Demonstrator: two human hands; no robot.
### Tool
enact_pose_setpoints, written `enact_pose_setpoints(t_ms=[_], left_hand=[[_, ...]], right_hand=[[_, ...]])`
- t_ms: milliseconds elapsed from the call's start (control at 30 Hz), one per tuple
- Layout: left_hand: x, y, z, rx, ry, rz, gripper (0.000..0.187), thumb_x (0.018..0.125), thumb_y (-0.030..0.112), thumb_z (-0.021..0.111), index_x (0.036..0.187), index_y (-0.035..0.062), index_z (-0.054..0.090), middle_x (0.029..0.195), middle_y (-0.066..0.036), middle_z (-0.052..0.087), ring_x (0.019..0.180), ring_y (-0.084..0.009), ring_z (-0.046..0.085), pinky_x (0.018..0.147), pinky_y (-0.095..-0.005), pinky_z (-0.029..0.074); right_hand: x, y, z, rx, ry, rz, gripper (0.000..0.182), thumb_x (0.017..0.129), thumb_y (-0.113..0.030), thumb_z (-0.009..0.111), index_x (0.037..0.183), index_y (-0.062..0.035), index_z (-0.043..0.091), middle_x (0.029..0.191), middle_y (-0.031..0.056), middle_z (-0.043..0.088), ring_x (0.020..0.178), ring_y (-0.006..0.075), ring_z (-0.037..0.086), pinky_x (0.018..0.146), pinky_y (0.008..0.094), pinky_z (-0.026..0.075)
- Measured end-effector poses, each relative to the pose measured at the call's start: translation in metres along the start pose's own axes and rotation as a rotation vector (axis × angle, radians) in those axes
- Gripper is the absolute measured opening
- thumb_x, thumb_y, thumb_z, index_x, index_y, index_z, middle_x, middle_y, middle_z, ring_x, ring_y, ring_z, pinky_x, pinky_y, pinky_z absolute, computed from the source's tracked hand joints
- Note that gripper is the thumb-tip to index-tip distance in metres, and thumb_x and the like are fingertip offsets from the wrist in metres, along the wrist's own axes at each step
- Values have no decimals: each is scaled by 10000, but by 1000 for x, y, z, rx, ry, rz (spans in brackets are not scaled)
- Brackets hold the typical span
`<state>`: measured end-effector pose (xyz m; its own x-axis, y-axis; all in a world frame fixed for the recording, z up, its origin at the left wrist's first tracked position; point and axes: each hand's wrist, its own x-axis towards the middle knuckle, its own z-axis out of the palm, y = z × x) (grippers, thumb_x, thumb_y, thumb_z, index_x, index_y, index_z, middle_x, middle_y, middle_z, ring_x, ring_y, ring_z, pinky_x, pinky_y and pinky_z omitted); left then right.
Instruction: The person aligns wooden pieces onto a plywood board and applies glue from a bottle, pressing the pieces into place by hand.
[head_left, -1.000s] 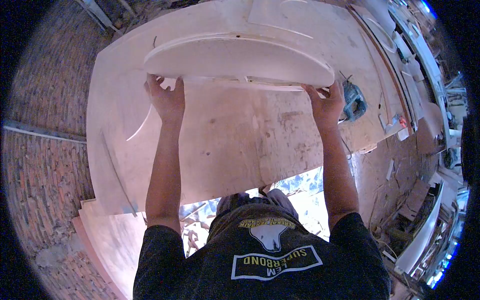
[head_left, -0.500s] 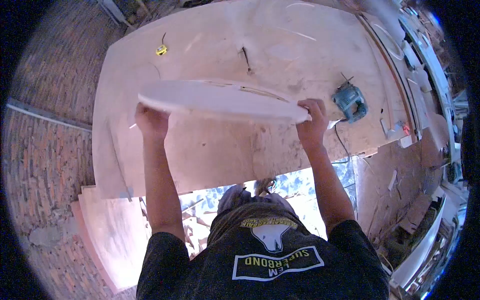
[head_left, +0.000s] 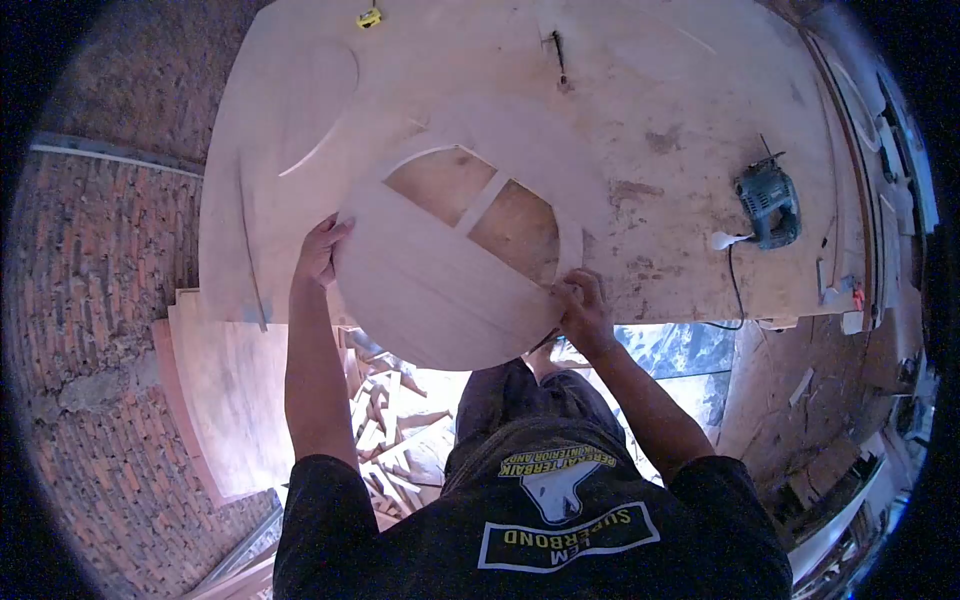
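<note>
A pale round wooden panel (head_left: 450, 290) faces the camera, tilted over the near edge of the wooden table (head_left: 660, 250). Two openings in its upper part, split by a narrow strip, show brown wood. My left hand (head_left: 324, 250) grips the panel's left rim, thumb on the face and fingers partly behind it. At the lower right rim, my right hand (head_left: 585, 308) pinches the edge, its fingers curled. Both hands are closed on the panel.
On the table lie a teal jigsaw (head_left: 768, 206) with a cable at the right, a yellow tape measure (head_left: 369, 17) at the far left and a dark slim tool (head_left: 560, 62) at the back. Offcuts (head_left: 385, 410) cover the floor below. A brick wall (head_left: 110, 270) stands at the left.
The panel has turned from nearly edge-on to face-on, showing its openings, and has come lower and nearer my body. Both hands still hold it. The view has shifted.
</note>
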<state>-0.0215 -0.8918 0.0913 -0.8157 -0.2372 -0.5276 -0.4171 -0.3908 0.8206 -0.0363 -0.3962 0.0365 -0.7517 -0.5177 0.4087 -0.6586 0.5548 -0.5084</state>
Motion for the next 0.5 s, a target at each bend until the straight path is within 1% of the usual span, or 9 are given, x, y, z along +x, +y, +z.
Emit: enact_pose_setpoints(t_ms=[67,133,233,267,333,433,500], left_hand=[[10,-8,-1,38,85,22,504,914,92,730,1371,-53,576,1194,-153,706,1039,-236,708,916,-370,593],[23,-10,-4,48,139,60,513,890,59,748,1369,-42,595,1192,-143,711,1024,-225,710,915,-365,593],[49,-13,-18,130,84,143,511,869,43,763,1353,-46,625,1146,-117,722,956,-189,702,853,-322,581],[53,-8,-18,205,112,168,496,867,48,763,1336,-50,638,1131,-111,723,934,-174,693,838,-313,572],[64,-2,-14,356,166,218,467,861,57,761,1303,-58,665,1100,-99,726,889,-145,676,807,-294,553],[84,6,-9,593,232,161,469,844,105,770,1277,-54,685,1064,-80,721,881,-105,642,793,-269,525],[106,5,-17,736,242,169,467,826,147,783,1256,-23,710,1055,-93,737,881,-128,665,804,-283,536]], right_hand=[[0,0,9,34,-61,4,538,602,25,773,1117,-102,684,1198,140,561,1133,372,583,919,464,541],[-1,5,24,65,-67,25,537,613,10,777,1132,-103,692,1205,143,562,1130,377,586,935,469,533],[-2,-3,34,87,-148,99,492,651,-16,773,1132,-91,698,1202,154,571,1127,381,589,934,478,531],[1,-7,38,87,-178,130,470,667,-25,770,1128,-85,700,1198,158,575,1127,381,590,929,481,532],[5,-10,42,113,-223,116,429,698,-31,753,1121,-69,698,1180,167,587,1122,381,591,926,487,532],[9,-19,40,103,-273,66,399,726,-35,737,1121,-56,696,1152,174,600,1119,390,590,929,495,532],[19,-26,35,86,-289,33,394,729,-39,736,1121,-49,695,1147,175,605,1120,400,589,934,499,532]])
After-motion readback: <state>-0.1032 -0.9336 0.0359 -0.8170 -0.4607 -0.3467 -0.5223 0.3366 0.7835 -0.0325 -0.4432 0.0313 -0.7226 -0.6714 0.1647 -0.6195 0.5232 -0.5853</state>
